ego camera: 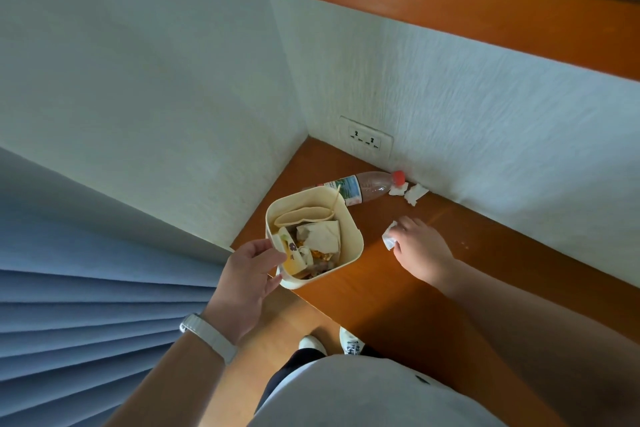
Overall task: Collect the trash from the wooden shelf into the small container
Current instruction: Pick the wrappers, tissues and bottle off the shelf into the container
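A small cream container [349, 239] is held at its near-left rim by the left hand [247, 282], the thumb hooked over the edge and the fingers curled under the outside wall. The container is seen at the front left corner of the wooden shelf [433, 288], though whether its base rests on the wood cannot be told. It is already partly filled: a crushed paper cup [304, 215], crumpled paper [322, 236], a thin wooden stick [336, 198] leaning at the far rim, and some coloured wrappers are visible inside.

The right hand [420, 248] is laid palm down on the shelf just right of the container, its fingers closed around a crumpled white tissue [388, 239], part of which shows past the fingertips.

Further back, a plastic bottle [367, 185] with a red cap [399, 177] is lying on its side against the wall, partly hidden behind the container. Two small scraps of white paper [415, 193] are lying beside the cap, at the foot of the wall. A double wall socket [366, 138] is set in the wall above the bottle. A white watch band [211, 336] is worn on the left wrist.
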A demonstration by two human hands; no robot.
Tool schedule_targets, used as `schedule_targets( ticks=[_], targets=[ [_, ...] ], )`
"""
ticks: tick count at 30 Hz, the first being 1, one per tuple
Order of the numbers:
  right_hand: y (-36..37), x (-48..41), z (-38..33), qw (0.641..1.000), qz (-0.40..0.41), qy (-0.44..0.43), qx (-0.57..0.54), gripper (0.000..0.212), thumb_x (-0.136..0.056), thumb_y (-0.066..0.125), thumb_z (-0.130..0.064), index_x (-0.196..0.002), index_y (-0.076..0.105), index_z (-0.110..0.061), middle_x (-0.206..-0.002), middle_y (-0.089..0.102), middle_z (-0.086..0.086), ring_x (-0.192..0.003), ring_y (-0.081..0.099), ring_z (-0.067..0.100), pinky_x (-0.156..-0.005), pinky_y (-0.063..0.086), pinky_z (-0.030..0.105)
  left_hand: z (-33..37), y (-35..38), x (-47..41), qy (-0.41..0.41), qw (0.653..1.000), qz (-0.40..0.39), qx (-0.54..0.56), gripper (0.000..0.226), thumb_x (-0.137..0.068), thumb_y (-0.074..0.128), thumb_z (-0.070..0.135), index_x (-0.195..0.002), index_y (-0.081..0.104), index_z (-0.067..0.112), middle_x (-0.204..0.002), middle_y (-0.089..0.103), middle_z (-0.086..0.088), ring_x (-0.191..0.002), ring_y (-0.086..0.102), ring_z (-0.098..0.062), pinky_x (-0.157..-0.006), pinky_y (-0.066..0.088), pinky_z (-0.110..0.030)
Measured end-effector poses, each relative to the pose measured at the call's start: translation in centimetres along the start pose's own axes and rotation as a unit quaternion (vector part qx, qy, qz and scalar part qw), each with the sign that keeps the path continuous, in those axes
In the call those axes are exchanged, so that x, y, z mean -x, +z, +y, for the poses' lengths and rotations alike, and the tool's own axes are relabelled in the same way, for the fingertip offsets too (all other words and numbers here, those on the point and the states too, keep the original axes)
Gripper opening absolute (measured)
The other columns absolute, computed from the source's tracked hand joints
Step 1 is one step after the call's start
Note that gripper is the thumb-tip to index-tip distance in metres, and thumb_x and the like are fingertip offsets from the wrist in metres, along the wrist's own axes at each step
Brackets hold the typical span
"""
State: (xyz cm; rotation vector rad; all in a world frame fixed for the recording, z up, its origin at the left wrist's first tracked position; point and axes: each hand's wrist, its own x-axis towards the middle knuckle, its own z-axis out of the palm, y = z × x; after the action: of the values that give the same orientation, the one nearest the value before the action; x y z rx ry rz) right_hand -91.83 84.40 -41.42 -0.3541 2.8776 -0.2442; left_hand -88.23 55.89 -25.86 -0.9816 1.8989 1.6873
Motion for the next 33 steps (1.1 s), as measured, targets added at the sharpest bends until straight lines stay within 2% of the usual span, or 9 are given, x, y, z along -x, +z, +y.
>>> schedule_targets(
  ticks=[2,7,10,15,19,22,24,27,33],
  targets=[
    [-0.1,0.0,0.0,1.000,-0.011,0.013,-0.001,0.025,-0.091,0.057,-0.016,-0.114,0.065,-0.019,-0.108,0.063,0.000,-0.094,0.060,0.018,-0.076,0.053,0.033,0.1,0.0,-0.2,0.000,1.000,-0.010,0.003,0.019,-0.098,0.063,0.011,-0.117,0.066,0.009,-0.118,0.072,-0.013,-0.117,0.067,-0.025,-0.107,0.053,-0.048],
    [-0.8,0.4,-0.5,0.999,-0.006,0.028,-0.024,0.023,-0.094,0.055,-0.019,-0.115,0.065,-0.020,-0.101,0.066,-0.003,-0.082,0.062,0.014,-0.069,0.053,0.026,0.3,0.3,-0.4,0.006,1.000,-0.015,-0.010,0.018,-0.098,0.063,0.012,-0.116,0.065,0.011,-0.119,0.070,-0.012,-0.117,0.065,-0.025,-0.107,0.052,-0.050],
    [-2.4,0.4,-1.3,0.996,0.055,0.020,-0.064,0.018,-0.092,0.061,-0.017,-0.108,0.069,-0.019,-0.097,0.069,-0.003,-0.076,0.063,0.012,-0.063,0.049,0.021,0.4,0.5,-0.6,0.006,1.000,-0.018,-0.012,0.019,-0.098,0.063,0.012,-0.117,0.065,0.012,-0.120,0.070,-0.011,-0.117,0.065,-0.024,-0.106,0.054,-0.049],
    [-7.0,0.4,-3.4,0.974,0.186,-0.005,-0.127,0.009,-0.090,0.061,-0.015,-0.096,0.068,-0.013,-0.084,0.066,-0.002,-0.064,0.057,0.012,-0.053,0.050,0.026,0.7,1.0,-0.6,0.012,1.000,-0.023,-0.013,0.014,-0.098,0.063,0.012,-0.112,0.066,0.012,-0.116,0.072,-0.009,-0.113,0.067,-0.022,-0.106,0.053,-0.049],
    [-10.5,0.6,-5.4,0.947,0.277,-0.046,-0.158,0.008,-0.085,0.067,-0.007,-0.092,0.068,-0.009,-0.080,0.064,-0.003,-0.064,0.044,0.002,-0.054,0.027,0.008,1.0,1.1,-0.2,0.021,0.999,-0.030,-0.022,0.014,-0.098,0.064,0.013,-0.111,0.066,0.014,-0.116,0.072,-0.009,-0.113,0.067,-0.022,-0.107,0.053,-0.049],
    [-11.7,0.7,-6.9,0.943,0.264,-0.101,-0.177,0.008,-0.085,0.066,-0.007,-0.092,0.069,-0.010,-0.080,0.063,-0.004,-0.065,0.043,0.002,-0.057,0.024,0.007,1.1,1.0,0.0,0.027,0.999,-0.030,-0.022,0.015,-0.097,0.066,0.014,-0.112,0.067,0.015,-0.117,0.073,-0.009,-0.116,0.066,-0.025,-0.105,0.054,-0.049],
    [-11.9,0.7,-7.8,0.948,0.226,-0.148,-0.170,0.009,-0.087,0.065,-0.008,-0.095,0.069,-0.011,-0.081,0.064,-0.005,-0.066,0.050,0.005,-0.056,0.035,0.011,1.1,0.8,0.2,0.029,0.999,-0.037,-0.020,0.016,-0.097,0.066,0.013,-0.113,0.068,0.014,-0.117,0.073,-0.009,-0.116,0.067,-0.025,-0.105,0.054,-0.049],
    [-12.0,0.4,-9.0,0.956,0.176,-0.187,-0.141,0.011,-0.089,0.062,-0.012,-0.096,0.070,-0.013,-0.081,0.066,-0.004,-0.070,0.058,0.012,-0.060,0.051,0.029,1.1,0.7,0.4,0.032,0.998,-0.047,-0.015,0.017,-0.097,0.064,0.011,-0.114,0.067,0.013,-0.117,0.073,-0.009,-0.114,0.068,-0.023,-0.106,0.054,-0.047],
    [-12.0,0.4,-10.0,0.960,0.136,-0.207,-0.130,0.018,-0.092,0.057,-0.026,-0.101,0.068,-0.015,-0.088,0.066,-0.005,-0.077,0.059,0.013,-0.070,0.053,0.034,1.2,0.4,0.5,0.035,0.998,-0.047,-0.015,0.016,-0.097,0.066,0.012,-0.112,0.067,0.014,-0.118,0.073,-0.009,-0.117,0.066,-0.024,-0.107,0.052,-0.049]
  ],
)
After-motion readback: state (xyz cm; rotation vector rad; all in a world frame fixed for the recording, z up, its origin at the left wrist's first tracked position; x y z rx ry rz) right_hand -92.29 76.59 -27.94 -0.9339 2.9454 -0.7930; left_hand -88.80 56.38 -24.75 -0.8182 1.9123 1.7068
